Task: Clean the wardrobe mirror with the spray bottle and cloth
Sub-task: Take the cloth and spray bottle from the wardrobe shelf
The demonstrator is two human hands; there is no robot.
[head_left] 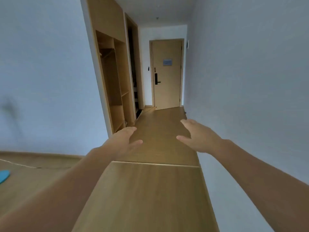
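While I am facing down the corridor, a blue object (4, 176) is lying on the floor at the far left, too cropped to identify. The wooden wardrobe (115, 77) is standing open along the left wall, and I cannot tell where its mirror is. I am holding my left hand (124, 141) out, fingers straight and gripping nothing. The closed door (167, 74) is facing me at the end. My right hand (199, 136) is hovering out in front, fingers spread, holding nothing.
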